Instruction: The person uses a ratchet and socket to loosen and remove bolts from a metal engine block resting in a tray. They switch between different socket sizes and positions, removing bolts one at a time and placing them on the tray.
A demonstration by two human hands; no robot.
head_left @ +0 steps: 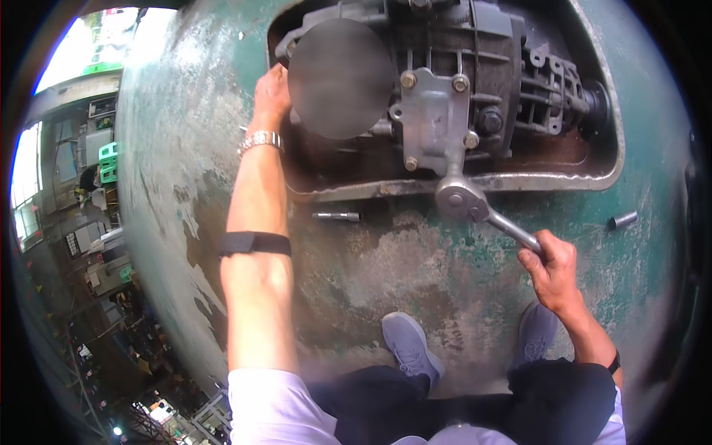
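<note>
A grey metal gearbox (475, 81) lies in a shallow rusty tray (519, 180) on a worn green bench top (400, 259). My right hand (550, 268) grips the handle of a ratchet wrench (475, 208), whose head sits at the lower bolt of a grey cover plate (434, 119). My left hand (271, 93) rests on the gearbox's left end at the tray's edge, with a metal watch on the wrist. A blurred dark round patch hides part of the housing.
A loose socket extension (336, 216) lies on the bench below the tray. Another socket (623, 220) lies at the right. My two grey shoes (411, 345) stand on the bench near its front edge. A workshop floor with clutter shows far below at left.
</note>
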